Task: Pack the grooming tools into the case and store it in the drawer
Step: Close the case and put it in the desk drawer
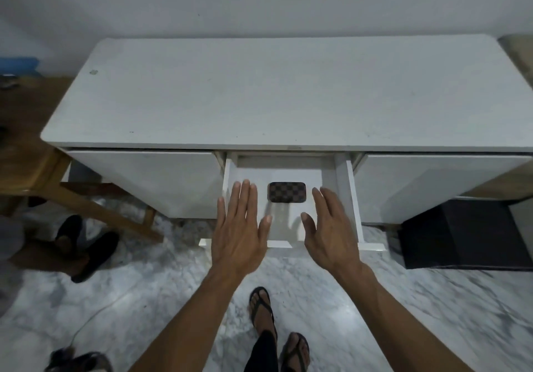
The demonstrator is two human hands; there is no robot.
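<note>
A small brown checkered case [286, 192], shut, lies flat on the floor of the white middle drawer [353, 198], which is pulled out from the white desk [259, 97]. My left hand [239, 227] hovers over the drawer's front left corner, palm down, fingers stretched and empty. My right hand [328, 227] is over the drawer's front right part, fingers spread and empty. The case lies between and a little beyond both hands, touching neither. No loose grooming tools are in view.
A wooden chair [86, 195] stands at the left of the desk, with black sandals [86, 244] on the marble floor beside it. A black box [461, 233] sits under the desk's right side. My sandalled feet [277, 328] stand just behind the drawer.
</note>
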